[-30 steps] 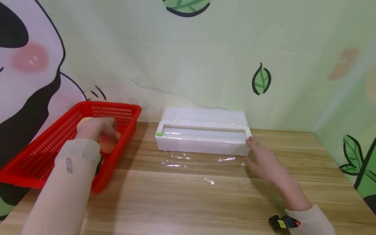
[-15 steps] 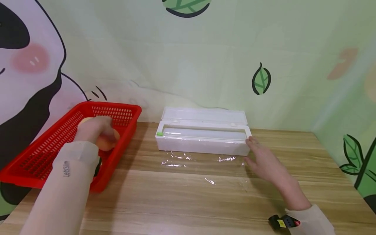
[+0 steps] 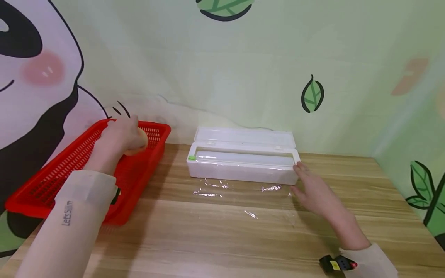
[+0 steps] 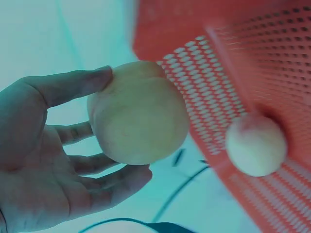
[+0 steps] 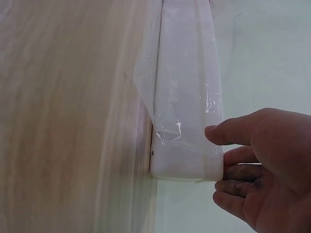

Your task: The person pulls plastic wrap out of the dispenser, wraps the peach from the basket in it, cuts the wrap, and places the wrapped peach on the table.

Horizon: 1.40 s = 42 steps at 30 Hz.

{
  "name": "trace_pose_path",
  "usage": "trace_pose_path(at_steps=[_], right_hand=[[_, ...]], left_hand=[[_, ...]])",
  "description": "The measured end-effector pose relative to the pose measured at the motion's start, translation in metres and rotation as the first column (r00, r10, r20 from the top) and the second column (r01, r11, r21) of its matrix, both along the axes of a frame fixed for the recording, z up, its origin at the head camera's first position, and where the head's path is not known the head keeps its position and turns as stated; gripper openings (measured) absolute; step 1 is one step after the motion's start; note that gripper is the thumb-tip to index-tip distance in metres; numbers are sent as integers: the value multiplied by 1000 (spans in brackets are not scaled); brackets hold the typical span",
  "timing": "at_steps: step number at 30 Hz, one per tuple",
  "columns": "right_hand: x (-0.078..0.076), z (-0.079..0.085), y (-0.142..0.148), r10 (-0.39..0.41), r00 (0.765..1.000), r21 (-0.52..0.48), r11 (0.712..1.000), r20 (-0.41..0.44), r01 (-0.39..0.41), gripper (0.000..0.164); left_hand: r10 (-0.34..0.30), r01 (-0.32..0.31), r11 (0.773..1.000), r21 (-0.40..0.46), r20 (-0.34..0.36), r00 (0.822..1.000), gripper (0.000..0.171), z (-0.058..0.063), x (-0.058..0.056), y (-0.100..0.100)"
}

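My left hand (image 3: 118,135) grips a pale peach (image 4: 139,114), its thumb on one side and its fingers curled round the other. In the head view hand and peach (image 3: 141,142) are over the red basket (image 3: 142,189), near its back. A second peach (image 4: 256,144) lies inside the basket. To the right, a white cling film box (image 3: 241,173) stands with its lid (image 3: 243,136) raised. Clear film (image 3: 248,214) spreads from it onto the table. My right hand (image 3: 314,189) rests its fingers against the box's right end, the thumb (image 5: 228,130) at the front face.
The wooden table (image 3: 215,247) runs back to a green cloth backdrop (image 3: 243,77) with a panda and leaves printed on it. A dark band (image 3: 335,264) with a small device sits at the right wrist. The cling film roll (image 3: 243,157) lies in the box.
My left hand has lifted the peach from low inside the basket to about its back rim. The right hand and the box have stayed in place. The head view has shifted slightly.
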State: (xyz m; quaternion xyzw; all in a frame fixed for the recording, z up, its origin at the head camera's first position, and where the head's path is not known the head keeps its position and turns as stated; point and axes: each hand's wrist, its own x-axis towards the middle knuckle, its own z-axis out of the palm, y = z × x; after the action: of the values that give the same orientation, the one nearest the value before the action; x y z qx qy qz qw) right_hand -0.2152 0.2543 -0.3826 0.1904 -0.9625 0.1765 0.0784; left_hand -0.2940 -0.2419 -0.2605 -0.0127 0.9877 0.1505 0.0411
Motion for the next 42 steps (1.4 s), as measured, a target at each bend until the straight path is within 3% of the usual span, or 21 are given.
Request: trace_pose_path(at_steps=[2,6,10,16,21,25,32,42], right_hand=[[-1,0,0,3,1000,2,1000,-3,-3,66],[-1,0,0,3,1000,6,1000,-5,-3,65],[-2,-1,-1,8,1000,-2,1000,-4,-8,65],[-3,-1,-4,12,1000,-4,1000,-5,-12,65],[-3,0,-5,6,1000,3,1000,-4,-6,65],[-3,0,-4,2,1000,0,1000,1,-2,66],[-3,-4,-3,2,1000,-1,1000,-12,-2,65],[-3,-3,-4,-8,1000,1,1000,2,8,66]], left_hand=[[-18,16,1000,-20,-65,998,71,5,4,8],[-47,46,999,-10,-131,990,61,15,9,25],[-61,60,998,-8,-156,986,62,20,16,39],[-77,79,997,2,-203,976,77,21,31,60],[-139,142,990,-1,-236,962,67,18,42,79],[-172,181,983,18,-230,958,66,10,48,97],[-272,300,948,105,-222,936,60,-17,50,123],[-350,374,912,166,-160,923,53,-49,53,156]])
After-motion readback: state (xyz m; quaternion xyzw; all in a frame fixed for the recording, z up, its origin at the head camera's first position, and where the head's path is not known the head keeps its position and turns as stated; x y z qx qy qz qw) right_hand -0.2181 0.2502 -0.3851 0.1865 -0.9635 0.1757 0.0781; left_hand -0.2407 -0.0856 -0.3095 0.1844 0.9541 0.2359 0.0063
